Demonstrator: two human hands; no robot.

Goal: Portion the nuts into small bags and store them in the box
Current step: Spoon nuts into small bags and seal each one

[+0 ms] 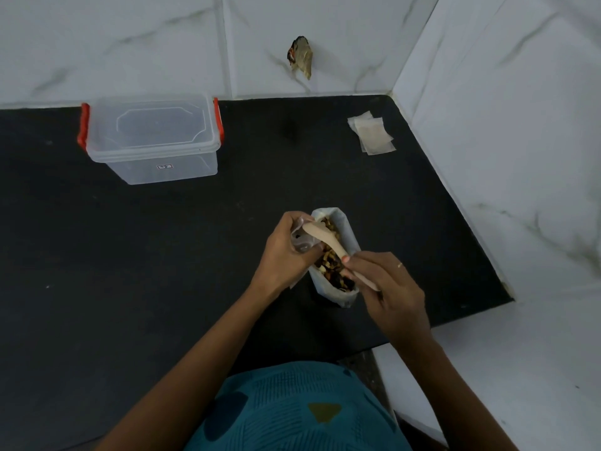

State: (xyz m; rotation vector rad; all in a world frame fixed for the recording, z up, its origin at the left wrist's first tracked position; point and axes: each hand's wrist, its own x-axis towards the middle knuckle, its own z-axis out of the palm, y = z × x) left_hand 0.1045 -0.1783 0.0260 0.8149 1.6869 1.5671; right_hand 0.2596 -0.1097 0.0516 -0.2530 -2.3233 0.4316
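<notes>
Gripping a small clear bag (298,239) at its mouth, the left hand (286,252) has its fingers and thumb curled round the crumpled plastic. The right hand (390,288) pinches the handle of a pale wooden spoon (320,234) between thumb and fingers, and a ring (399,264) shows on 1 finger. The spoon's bowl lies at the small bag's opening, above the left edge of a larger white bag (350,237). That bag stands open on the black counter (130,255) between the 2 hands and holds the mixed nuts (328,265).

Well apart at the far left stands the clear plastic box (153,138), lid on, with 2 red latches (84,128) at its ends and a small label on its front wall. Nothing shows through its clear walls but the counter. A stack of empty small bags (372,133) lies flat at the far right, near the corner of the marble-patterned wall tiles (520,125). A dried brownish scrap (300,56) clings to the back wall. A teal patterned garment (292,408) fills the bottom edge.
</notes>
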